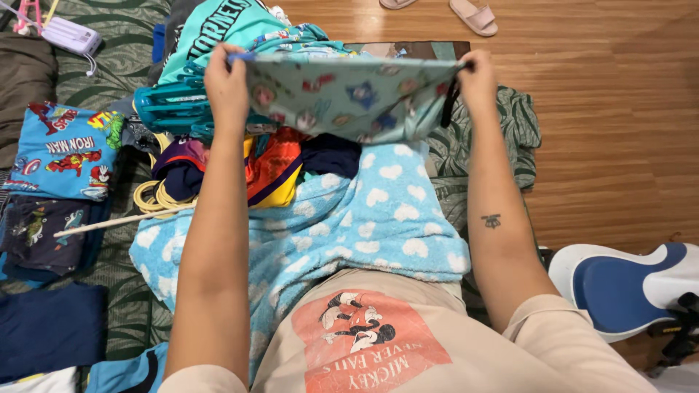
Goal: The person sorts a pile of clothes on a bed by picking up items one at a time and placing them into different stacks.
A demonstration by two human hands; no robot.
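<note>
A pale green patterned garment point(349, 98) is stretched out flat between both hands, above a heap of clothes. My left hand point(227, 86) pinches its left corner. My right hand point(477, 78) pinches its right corner. Below it a light blue fleece with white hearts point(364, 218) lies over my lap. Orange, yellow and dark purple clothes point(273, 171) sit in the heap under the held garment.
Folded printed shirts point(64, 151) and dark folded clothes point(47, 327) lie on the green patterned mat point(124, 291) at left. Teal hangers point(171, 109) sit beside the heap. A white device point(69, 35) is at top left, sandals point(473, 16) on the wooden floor, a blue-and-white object point(626, 284) at right.
</note>
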